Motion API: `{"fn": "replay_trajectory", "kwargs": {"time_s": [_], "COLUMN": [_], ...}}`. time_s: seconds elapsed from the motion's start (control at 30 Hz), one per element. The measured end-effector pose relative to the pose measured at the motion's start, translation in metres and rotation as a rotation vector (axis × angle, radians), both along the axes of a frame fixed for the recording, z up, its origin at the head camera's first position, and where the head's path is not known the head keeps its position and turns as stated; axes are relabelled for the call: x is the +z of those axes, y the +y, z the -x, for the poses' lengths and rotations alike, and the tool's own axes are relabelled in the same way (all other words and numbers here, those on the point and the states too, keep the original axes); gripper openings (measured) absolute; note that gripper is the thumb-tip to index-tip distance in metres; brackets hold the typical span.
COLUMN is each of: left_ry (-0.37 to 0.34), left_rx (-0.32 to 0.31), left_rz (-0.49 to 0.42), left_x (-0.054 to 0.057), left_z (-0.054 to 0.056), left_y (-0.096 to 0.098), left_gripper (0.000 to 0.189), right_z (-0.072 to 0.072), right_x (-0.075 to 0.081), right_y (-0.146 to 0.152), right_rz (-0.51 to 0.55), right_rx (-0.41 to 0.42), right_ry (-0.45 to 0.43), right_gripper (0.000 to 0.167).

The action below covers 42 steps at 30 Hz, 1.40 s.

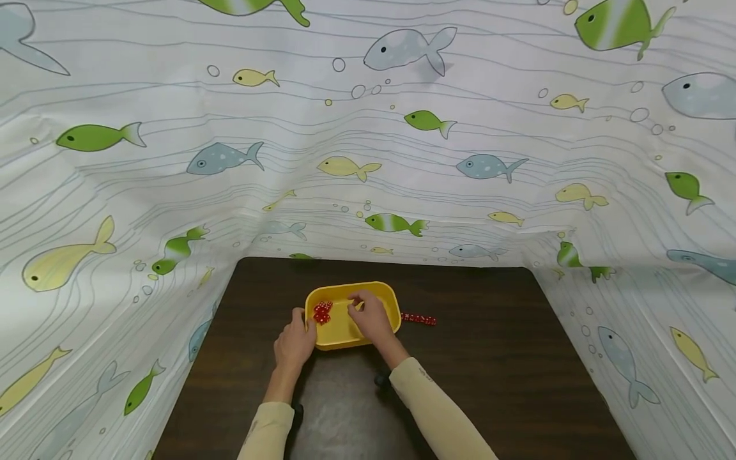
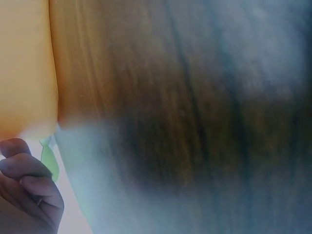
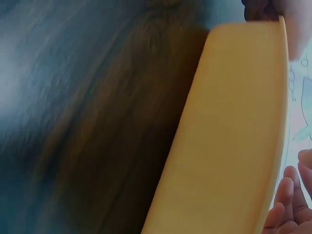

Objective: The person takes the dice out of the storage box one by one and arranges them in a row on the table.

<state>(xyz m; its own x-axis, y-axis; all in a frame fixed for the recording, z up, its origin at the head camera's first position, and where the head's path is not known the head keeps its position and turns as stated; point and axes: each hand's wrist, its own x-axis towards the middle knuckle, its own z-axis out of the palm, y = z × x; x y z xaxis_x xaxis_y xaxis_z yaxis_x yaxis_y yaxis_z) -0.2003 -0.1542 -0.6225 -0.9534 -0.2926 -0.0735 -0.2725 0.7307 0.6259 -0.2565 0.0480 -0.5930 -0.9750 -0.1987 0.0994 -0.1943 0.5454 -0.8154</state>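
probably for steadiness, my left fingers (image 1: 298,317) grip the yellow tray (image 1: 339,333) at the end holding red dice (image 1: 322,312). my right fingers (image 1: 361,296), loosely curled and seemingly empty, hover over it; a dice row (image 1: 420,319) lies rightward.

Yellow tray (image 1: 338,331) upright; red dice (image 1: 322,312) clustered inside left; dice row (image 1: 420,319) outside right.
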Motion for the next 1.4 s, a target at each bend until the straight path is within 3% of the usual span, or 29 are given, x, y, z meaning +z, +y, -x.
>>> {"fn": "replay_trajectory", "kwargs": {"time_s": [0.33, 0.53, 0.7, 1.07, 1.4], "left_ry": [-0.01, 0.011, 0.03, 0.03, 0.032], "left_rx": [-0.002, -0.01, -0.004, 0.01, 0.021], "left_rz": [0.004, 0.008, 0.005, 0.006, 0.012], "left_x": [0.001, 0.0, -0.001, 0.0, -0.003], "left_z": [0.005, 0.006, 0.007, 0.002, 0.001], "left_y": [0.002, 0.004, 0.004, 0.006, 0.003], "left_gripper": [0.047, 0.046, 0.046, 0.045, 0.045], "right_z": [0.003, 0.009, 0.016, 0.019, 0.017], "right_x": [-0.001, -0.004, -0.008, -0.017, -0.02], "right_y": [-0.021, -0.031, -0.04, -0.05, -0.056], "right_rz": [-0.091, -0.219, -0.331, -0.47, -0.484], "right_rx": [0.05, 0.092, 0.131, 0.195, 0.204], "right_ry": [-0.045, -0.093, -0.087, -0.092, -0.097], "right_gripper": [0.026, 0.026, 0.026, 0.025, 0.024]}}
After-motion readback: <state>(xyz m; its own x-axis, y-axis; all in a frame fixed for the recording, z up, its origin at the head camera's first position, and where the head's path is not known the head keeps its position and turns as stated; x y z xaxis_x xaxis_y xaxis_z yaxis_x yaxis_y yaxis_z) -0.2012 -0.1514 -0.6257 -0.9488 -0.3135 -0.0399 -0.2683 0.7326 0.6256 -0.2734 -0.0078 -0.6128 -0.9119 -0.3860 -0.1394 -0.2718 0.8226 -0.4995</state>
